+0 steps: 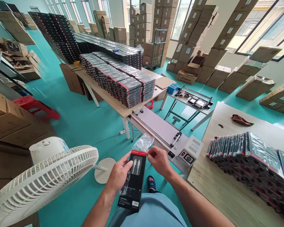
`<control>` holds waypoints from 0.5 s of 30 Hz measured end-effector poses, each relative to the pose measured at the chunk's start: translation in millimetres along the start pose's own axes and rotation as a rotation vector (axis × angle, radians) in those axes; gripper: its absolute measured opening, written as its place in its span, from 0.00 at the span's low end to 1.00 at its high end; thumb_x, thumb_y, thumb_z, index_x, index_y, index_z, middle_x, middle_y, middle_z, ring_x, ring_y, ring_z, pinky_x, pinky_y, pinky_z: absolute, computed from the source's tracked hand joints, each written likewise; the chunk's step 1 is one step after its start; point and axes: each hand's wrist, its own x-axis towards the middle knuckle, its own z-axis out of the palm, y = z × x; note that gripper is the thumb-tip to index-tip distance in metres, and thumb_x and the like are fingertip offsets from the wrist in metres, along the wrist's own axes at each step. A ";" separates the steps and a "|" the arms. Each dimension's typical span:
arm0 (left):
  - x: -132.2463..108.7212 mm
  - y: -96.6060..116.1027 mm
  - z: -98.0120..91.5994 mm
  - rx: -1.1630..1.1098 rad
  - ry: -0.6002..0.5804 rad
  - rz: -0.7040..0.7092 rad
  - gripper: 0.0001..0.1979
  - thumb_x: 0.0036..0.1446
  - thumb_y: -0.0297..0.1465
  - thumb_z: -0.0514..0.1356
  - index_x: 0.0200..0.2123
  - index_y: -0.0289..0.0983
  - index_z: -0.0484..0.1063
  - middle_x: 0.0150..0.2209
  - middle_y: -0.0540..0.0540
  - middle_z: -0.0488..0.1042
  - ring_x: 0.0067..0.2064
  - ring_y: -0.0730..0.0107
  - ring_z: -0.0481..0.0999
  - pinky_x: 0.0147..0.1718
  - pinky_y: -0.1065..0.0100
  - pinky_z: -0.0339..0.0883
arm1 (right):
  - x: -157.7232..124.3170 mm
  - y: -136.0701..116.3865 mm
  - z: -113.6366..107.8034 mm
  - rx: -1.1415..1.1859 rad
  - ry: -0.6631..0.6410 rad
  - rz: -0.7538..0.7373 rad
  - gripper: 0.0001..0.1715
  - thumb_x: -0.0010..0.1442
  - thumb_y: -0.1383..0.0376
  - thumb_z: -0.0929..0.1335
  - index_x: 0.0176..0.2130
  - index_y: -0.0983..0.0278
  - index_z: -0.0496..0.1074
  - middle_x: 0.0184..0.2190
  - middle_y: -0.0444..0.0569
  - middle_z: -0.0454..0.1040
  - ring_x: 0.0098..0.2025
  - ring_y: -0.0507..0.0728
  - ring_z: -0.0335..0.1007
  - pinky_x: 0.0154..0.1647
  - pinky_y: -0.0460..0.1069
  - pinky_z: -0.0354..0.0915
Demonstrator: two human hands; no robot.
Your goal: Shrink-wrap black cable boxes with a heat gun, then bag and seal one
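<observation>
My left hand [120, 171] grips a flat black cable box [133, 186] by its left side, thumb across the front. The box has a red top band, a picture of white cable plugs and a barcode label near the bottom. It tilts in front of my lap. A crinkled clear plastic bag [143, 142] sticks out beyond the box's top, and shiny film shows along its lower left side. My right hand [159, 160] is closed at the upper right corner of the box, beside the bag. Its fingertips are turned away, so what they pinch is hidden.
Ahead stands a sealing machine [161, 126] with a control box [191, 150]. Wrapped boxes [241, 151] are stacked on the right table [203, 176]; more piles [118, 78] cover the far table. A white fan [49, 179] stands close at left.
</observation>
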 end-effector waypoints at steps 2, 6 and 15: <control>-1.3 -1.6 -0.1 -0.006 0.011 0.004 0.36 0.59 0.44 0.61 0.66 0.36 0.61 0.45 0.43 0.79 0.35 0.65 0.78 0.35 0.66 0.72 | -3.6 -1.3 0.7 0.043 -0.023 -0.016 0.04 0.49 0.67 0.68 0.24 0.59 0.69 0.24 0.44 0.68 0.29 0.56 0.62 0.34 0.51 0.60; -6.1 -7.5 0.7 -0.038 0.070 0.029 0.35 0.58 0.45 0.62 0.64 0.35 0.64 0.46 0.41 0.79 0.39 0.60 0.79 0.39 0.64 0.73 | -16.1 -5.0 8.1 0.190 -0.051 0.059 0.05 0.50 0.62 0.70 0.26 0.59 0.70 0.30 0.46 0.71 0.34 0.57 0.65 0.36 0.51 0.63; -16.8 0.0 -13.1 0.036 0.174 0.086 0.26 0.55 0.52 0.63 0.44 0.35 0.76 0.34 0.44 0.79 0.36 0.59 0.78 0.33 0.66 0.71 | -23.0 -17.8 32.2 0.558 -0.142 0.393 0.23 0.50 0.51 0.74 0.35 0.58 0.61 0.30 0.43 0.72 0.32 0.55 0.68 0.26 0.48 0.63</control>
